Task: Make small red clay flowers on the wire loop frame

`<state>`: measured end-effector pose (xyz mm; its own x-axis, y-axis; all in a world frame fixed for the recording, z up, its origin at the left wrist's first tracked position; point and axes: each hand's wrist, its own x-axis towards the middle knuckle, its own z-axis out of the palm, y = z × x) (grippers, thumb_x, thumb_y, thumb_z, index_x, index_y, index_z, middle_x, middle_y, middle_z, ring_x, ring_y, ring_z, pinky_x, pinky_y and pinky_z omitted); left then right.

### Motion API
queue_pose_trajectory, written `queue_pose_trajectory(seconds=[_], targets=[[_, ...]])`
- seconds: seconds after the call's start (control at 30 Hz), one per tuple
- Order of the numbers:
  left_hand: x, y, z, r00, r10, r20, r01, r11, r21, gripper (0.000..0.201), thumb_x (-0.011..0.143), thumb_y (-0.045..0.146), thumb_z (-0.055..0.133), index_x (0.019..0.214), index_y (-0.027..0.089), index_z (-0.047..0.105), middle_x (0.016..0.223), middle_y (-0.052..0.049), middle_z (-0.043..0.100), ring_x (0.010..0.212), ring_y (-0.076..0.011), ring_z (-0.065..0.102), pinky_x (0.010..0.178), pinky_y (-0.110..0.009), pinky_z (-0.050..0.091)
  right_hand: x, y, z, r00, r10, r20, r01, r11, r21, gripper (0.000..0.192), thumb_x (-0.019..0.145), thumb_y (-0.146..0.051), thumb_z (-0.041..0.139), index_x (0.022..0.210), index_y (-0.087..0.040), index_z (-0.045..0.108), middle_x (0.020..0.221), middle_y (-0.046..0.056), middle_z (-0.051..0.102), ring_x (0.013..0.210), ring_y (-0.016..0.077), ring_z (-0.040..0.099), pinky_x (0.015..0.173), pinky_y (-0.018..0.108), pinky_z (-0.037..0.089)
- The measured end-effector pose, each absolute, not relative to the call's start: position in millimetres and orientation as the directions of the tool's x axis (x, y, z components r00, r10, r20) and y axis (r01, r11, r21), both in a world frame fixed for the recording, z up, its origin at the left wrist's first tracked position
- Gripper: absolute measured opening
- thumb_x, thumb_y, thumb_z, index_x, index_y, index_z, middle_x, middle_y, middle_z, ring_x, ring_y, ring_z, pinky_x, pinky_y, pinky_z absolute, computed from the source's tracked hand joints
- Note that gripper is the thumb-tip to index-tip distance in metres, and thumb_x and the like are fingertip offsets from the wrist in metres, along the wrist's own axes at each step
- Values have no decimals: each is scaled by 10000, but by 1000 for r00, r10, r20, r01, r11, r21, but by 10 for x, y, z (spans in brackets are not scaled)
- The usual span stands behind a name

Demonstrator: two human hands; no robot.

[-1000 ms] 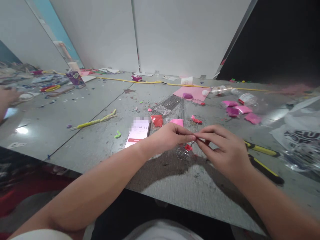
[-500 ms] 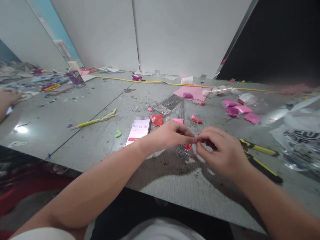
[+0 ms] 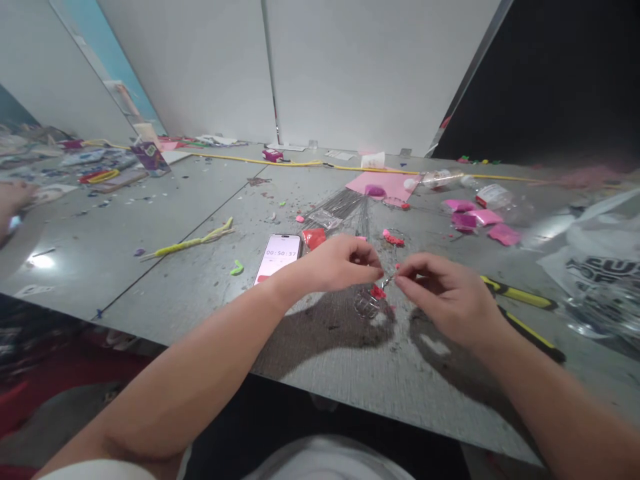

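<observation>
From the head camera, the left hand [image 3: 336,265] and the right hand [image 3: 447,298] are meeting fingertip to fingertip above the grey table [image 3: 165,280], both pinching a small red piece [image 3: 395,271] on a thin wire; what it is exactly is too small to tell. Just below the fingertips a wire coil [image 3: 369,305] with a red bit is lying on the table. A phone [image 3: 278,257] is lying left of the left hand, and yellow-handled pliers [image 3: 523,308] are lying right of the right hand.
</observation>
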<state>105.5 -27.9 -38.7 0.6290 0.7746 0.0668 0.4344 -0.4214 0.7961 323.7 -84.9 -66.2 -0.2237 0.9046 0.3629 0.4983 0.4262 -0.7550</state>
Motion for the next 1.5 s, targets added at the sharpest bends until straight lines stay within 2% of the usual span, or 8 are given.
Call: queue_pose_trajectory(seconds=[0.07,0.17,0.47,0.8,0.93,1.03,1.3,1.5], targets=[[1030,-235,-407,581,795,176,620,-572,538,125,879,272,627,865,176,706,853,-32,678,777,-153,605,697,-272,454,3235,-849,-668,-159,949,272,395,313,-863,120,945,-323,659,865,-234,662,688,-24,598,578,111,517,508,253,399],[971,-150,-468,511,834,208,804,-549,229,138,863,178,594,883,168,731,960,-101,718,866,-220,659,750,-318,478,3219,-840,-687,-131,972,197,326,230,-917,275,980,-430,615,798,-225,638,653,-17,584,549,110,500,472,247,383],[898,-128,-430,510,858,59,856,-513,57,199,847,201,597,832,169,793,848,-129,745,774,-249,692,695,-328,479,3222,-793,-698,-36,992,122,275,127,-953,299,775,-478,851,850,-219,722,742,10,687,495,106,542,428,255,444],[874,-64,-482,518,853,66,854,-519,1,238,875,394,665,842,184,772,955,-141,747,884,-288,706,716,-333,484,3216,-767,-715,42,996,76,264,63,-962,290,797,-489,829,825,-207,772,830,67,776,498,115,584,437,274,513],[901,-27,-491,476,876,79,877,-479,25,281,903,417,648,818,175,763,859,-134,728,833,-280,700,690,-329,478,3267,-741,-765,113,983,142,243,112,-964,264,696,-434,924,696,-230,757,964,72,790,573,136,617,487,309,522],[903,-14,-487,432,896,99,897,-438,49,308,919,419,621,818,161,756,857,-140,726,812,-280,697,671,-329,475,3282,-735,-766,134,967,218,239,182,-954,290,671,-420,945,634,-242,718,865,54,775,596,152,613,511,321,502],[935,-16,-570,401,906,135,902,-416,111,249,910,363,633,909,143,751,975,-150,749,884,-272,701,719,-324,492,3229,-759,-713,134,954,267,377,200,-904,276,852,-471,792,999,-238,793,823,48,778,587,155,646,571,342,574],[927,-15,-612,430,888,161,874,-454,174,265,912,389,633,884,151,745,970,-149,736,894,-273,689,741,-336,486,3230,-764,-756,98,957,273,398,214,-892,280,839,-457,807,1024,-247,799,941,72,819,758,225,764,708,397,651]])
